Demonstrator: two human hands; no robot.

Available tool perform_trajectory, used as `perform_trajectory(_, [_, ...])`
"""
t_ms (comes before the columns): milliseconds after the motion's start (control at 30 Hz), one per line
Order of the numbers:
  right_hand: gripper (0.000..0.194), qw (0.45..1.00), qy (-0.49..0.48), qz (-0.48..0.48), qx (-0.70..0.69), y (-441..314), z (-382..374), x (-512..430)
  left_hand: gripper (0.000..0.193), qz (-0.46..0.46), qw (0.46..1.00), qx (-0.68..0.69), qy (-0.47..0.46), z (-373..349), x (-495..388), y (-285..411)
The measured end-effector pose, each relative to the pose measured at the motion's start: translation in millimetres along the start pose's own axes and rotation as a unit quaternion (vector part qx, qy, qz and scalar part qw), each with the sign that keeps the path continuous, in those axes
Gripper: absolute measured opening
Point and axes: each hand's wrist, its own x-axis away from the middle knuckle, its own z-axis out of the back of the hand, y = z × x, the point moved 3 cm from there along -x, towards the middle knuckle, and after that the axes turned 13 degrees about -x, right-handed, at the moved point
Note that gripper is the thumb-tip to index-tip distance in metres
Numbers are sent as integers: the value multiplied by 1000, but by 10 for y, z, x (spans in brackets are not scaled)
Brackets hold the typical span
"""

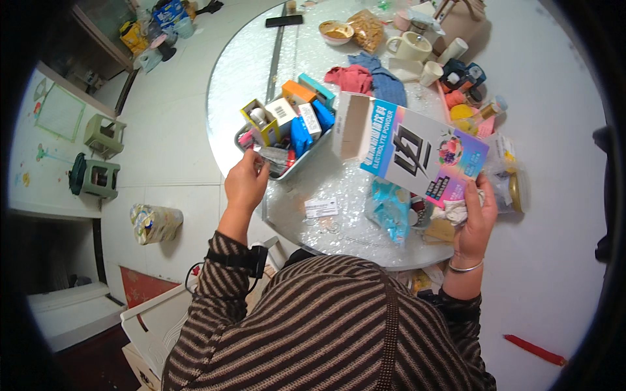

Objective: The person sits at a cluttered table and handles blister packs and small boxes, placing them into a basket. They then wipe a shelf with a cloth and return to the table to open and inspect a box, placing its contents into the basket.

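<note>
In my right hand (473, 215) are an open, colourful cardboard box (415, 151) marked as electrolyte powder and a crumpled white cloth or tissue (454, 211). The box is tilted, its open end towards the left. My left hand (248, 182) pinches a clear plastic packet (274, 157) at the near left edge of a light tray (298, 170). The tray holds several small boxes and blue packets, among them a yellow box (266, 132) with a white item in it and an orange box (297, 93). What lies under my left fingers is partly hidden.
Around them on the round table (234, 63) lie a red cloth (349, 78), a blue cloth (384, 80), a bowl (336, 33), a lidded cream pot (412, 47), a phone (284, 20), a white label (321, 207) and a turquoise packet (391, 207). Jars and bottles crowd the right side.
</note>
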Motion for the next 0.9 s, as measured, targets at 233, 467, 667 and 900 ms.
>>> perform_trajectory(233, [38,983,-30,-69,-169,97,74,-25,21,11,971,184,-153,237,98,256])
perform_trajectory(467, [38,961,-57,-154,-223,309,-107,28,67,-110,739,586,-313,480,327,1370])
perform_trajectory(667, [41,965,-75,-202,-147,340,-136,161,62,-30,642,700,-312,410,317,1690])
perform_trajectory(900, [62,991,-74,-115,-14,170,132,170,71,-146,715,636,-251,490,475,1783])
